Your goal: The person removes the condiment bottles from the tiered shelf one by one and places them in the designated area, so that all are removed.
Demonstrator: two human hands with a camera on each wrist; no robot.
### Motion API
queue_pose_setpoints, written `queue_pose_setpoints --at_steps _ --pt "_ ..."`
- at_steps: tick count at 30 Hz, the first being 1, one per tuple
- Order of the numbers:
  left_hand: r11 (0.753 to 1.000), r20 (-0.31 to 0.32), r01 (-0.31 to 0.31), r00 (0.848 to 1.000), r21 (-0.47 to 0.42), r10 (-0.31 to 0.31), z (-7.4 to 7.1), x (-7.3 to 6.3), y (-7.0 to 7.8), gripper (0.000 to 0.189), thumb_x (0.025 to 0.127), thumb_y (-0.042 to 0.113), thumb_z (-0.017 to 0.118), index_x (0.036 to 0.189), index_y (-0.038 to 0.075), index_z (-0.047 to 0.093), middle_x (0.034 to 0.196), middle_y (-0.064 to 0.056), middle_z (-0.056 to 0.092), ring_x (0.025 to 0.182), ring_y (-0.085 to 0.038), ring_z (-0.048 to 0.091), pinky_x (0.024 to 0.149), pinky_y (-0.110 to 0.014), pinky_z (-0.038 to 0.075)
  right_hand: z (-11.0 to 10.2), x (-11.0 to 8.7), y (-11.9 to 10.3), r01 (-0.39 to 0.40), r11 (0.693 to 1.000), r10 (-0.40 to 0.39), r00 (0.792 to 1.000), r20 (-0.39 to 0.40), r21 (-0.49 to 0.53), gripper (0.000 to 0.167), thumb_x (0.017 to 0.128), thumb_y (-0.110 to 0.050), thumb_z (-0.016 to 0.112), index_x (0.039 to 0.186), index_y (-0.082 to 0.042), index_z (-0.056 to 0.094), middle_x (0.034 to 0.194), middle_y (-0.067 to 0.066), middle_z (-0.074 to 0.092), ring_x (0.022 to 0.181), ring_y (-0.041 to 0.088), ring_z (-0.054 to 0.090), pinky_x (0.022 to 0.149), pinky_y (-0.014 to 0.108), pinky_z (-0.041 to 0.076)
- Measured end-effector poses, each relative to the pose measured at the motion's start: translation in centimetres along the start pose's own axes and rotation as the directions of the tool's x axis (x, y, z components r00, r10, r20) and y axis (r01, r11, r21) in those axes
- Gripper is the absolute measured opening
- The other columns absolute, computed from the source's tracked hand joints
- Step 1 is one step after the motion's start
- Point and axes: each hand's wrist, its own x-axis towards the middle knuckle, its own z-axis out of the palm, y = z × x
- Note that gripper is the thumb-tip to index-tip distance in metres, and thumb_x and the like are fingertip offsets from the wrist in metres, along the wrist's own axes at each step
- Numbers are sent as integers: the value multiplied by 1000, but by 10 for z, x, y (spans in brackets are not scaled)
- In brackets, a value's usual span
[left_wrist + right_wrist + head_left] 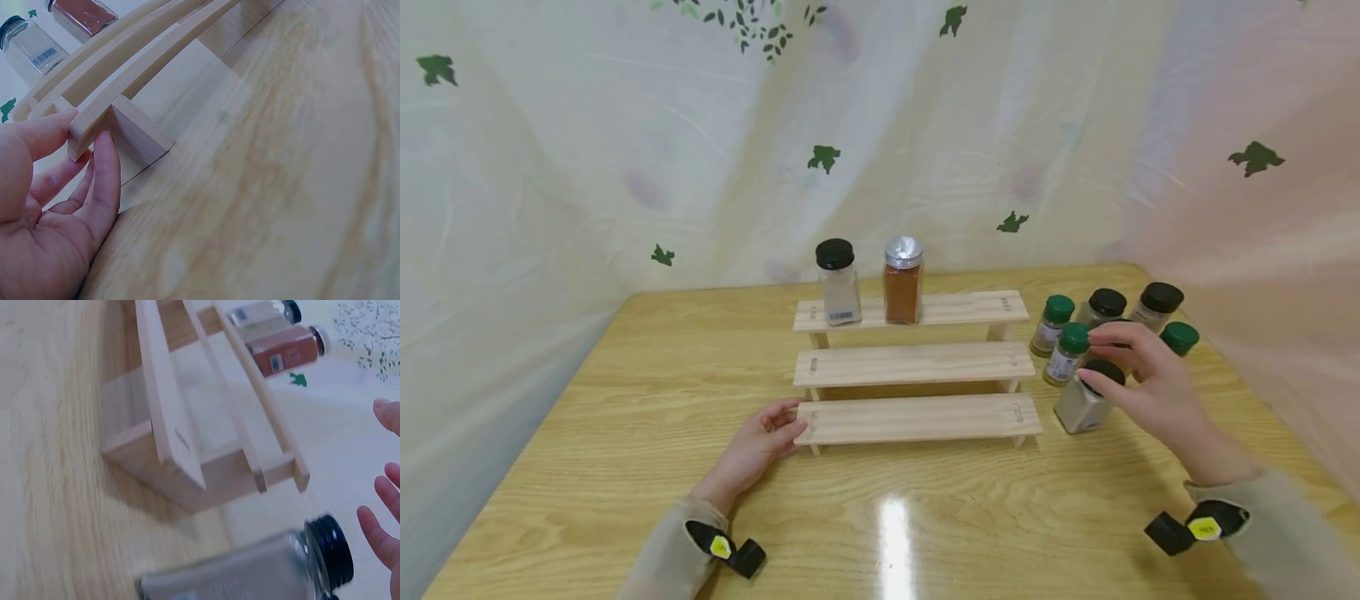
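Observation:
A three-step wooden spice rack (917, 419) stands on the table, with a black-lidded jar of pale contents (841, 293) and a silver-lidded jar of red-brown spice (902, 292) on its top step. My left hand (756, 450) pinches the left end of the lowest step; in the left wrist view, thumb and fingers (107, 169) meet its corner. Right of the rack, my right hand (1161, 400) hovers over a square glass jar with a black lid (1081, 407). In the right wrist view, its spread fingertips (369, 522) stand apart from that black lid (331, 551).
Around my right hand cluster several more jars: green-lidded ones (1064, 365) at its left, another green lid (1180, 337) at its right, and black-lidded jars (1156, 305) behind. A leaf-printed white cloth (737, 167) hangs behind the wooden table (647, 392).

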Motion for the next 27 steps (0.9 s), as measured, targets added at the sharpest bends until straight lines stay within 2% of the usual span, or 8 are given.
queue_pose_setpoints --at_steps 2,6,10,11,15,18,20,27 --pt "1000 4 -1 1000 1 1 0 0 0 51 95 4 52 138 -12 29 101 2 53 86 -3 57 74 -18 52 7 4 -3 32 997 -33 999 9 70 58 59 32 69 111 11 55 113 -4 56 104 -2 57 86 11 47" --pt "1000 4 2 1000 1 -2 0 0 0 51 95 4 51 138 -12 29 101 2 53 86 -3 57 74 -18 52 22 13 -7 66 985 -70 997 19 159 56 64 28 69 115 7 56 115 -2 56 106 1 55 89 12 46" --pt "1000 8 -5 1000 0 5 0 0 0 51 95 5 52 138 -13 30 101 2 53 86 -3 57 74 -18 52 37 19 -11 54 976 -63 997 33 210 53 69 24 68 117 8 54 116 -7 55 106 1 55 89 13 46" --pt "1000 9 -7 1000 0 7 0 0 0 51 95 5 52 138 -13 30 100 2 53 86 -3 57 74 -18 52 40 21 -13 39 975 -47 998 34 220 53 69 25 67 117 9 53 116 -9 55 106 2 55 89 13 46" --pt "1000 16 -9 1000 -2 9 0 0 0 51 95 4 52 137 -13 30 99 3 53 85 -3 57 73 -18 52 53 25 -16 -39 974 29 998 50 224 53 70 25 66 118 4 54 114 -2 56 105 5 55 89 12 46" --pt "1000 20 -7 1000 -5 7 1 1 1 51 95 4 52 138 -13 30 99 3 54 85 -3 57 73 -18 52 62 30 -17 -98 971 80 993 89 218 49 75 19 66 119 3 52 117 9 54 107 4 54 90 13 45" --pt "1000 22 -8 1000 -8 8 1 2 1 51 95 4 52 137 -14 30 99 3 54 86 -3 58 74 -18 52 67 34 -19 -131 967 109 988 113 220 48 77 15 67 120 2 50 120 9 53 108 4 53 92 14 45" --pt "1000 2 9 1000 -1 -9 0 3 -1 50 94 5 54 136 -12 32 99 2 54 85 -4 58 73 -18 52 83 51 -25 -182 957 153 978 139 225 51 79 9 69 124 6 47 123 19 50 112 18 51 95 17 43"
